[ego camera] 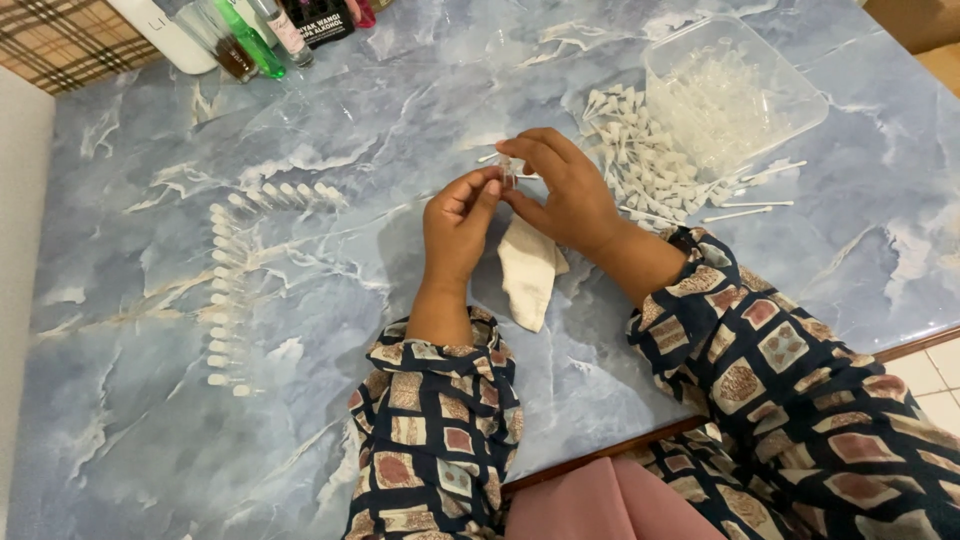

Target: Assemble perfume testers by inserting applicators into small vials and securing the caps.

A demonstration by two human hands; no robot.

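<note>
Seen from above, near the middle of the frame: left hand [460,225] and right hand [570,190] raised together over a blue marbled table [400,120], fingertips meeting around a small clear plastic piece [508,172]. Left fingers [487,188] pinched on its lower end, right fingers [530,155] curled over it from the upper side; both clenched on that one piece, too small to tell its exact shape. Just below the hands, lying flat on the table, a folded white cloth [527,270], partly hidden under the right wrist. Both forearms in dark patterned sleeves [440,420] coming in from the bottom edge.

Right of the hands, a loose heap of small white pump parts [640,150] with thin tubes, spilling from beside a clear plastic tray [790,90] at the upper right, itself filled with more of the same. A few single tubes [745,208] scattered just below the heap. At the left, a neat row of white capped pieces [220,300] running down the frame, with a shorter row [290,192] turning off toward the centre at its top end. Along the upper left edge, several small bottles [250,35], one green, one dark, standing close together, well apart from the hands.
</note>
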